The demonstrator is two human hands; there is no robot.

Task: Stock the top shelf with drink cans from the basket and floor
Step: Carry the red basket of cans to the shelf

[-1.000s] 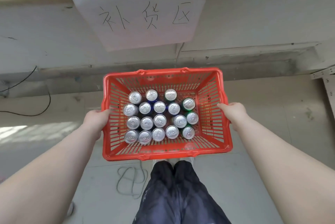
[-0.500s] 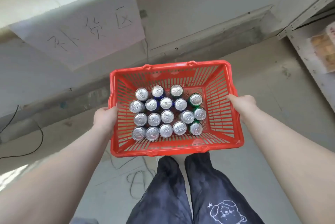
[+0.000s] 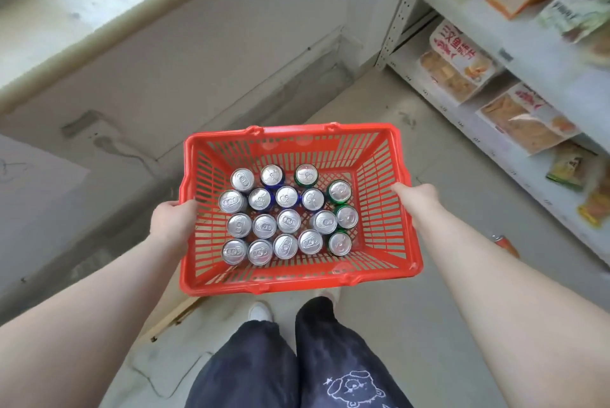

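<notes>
Basket [image 3: 297, 284] of red plastic, with slotted walls and a mesh bottom, is held level above the floor [image 3: 429, 325] in front of the person's legs. Its left rim is gripped by the left hand [image 3: 171, 223], whose fingers are curled over the edge. Its right rim is gripped in the same way by the right hand [image 3: 419, 199], so that the load is shared between both sides.

Eighteen drink cans [image 3: 288, 221] are stood upright on the basket's bottom. They are packed in four rough rows, three along the far wall and five in each row behind. Only their silver tops with pull tabs are seen plainly. Blue sides are glimpsed on a few cans in the far middle, and green sides on those nearest the right wall. A strip of bare mesh is left between the cans and the right wall, and a narrower one along the near wall.

A white metal shelf unit [image 3: 478, 140] is seen at the right, and its shelves are filled with snack packets [image 3: 458, 61]. A small orange cylinder [image 3: 503, 244], apparently a can, is lying on the floor close to the unit's base. Dark trousers [image 3: 251, 368] with a cartoon print and a white shoe [image 3: 260, 312] are seen below the basket's near edge.
</notes>
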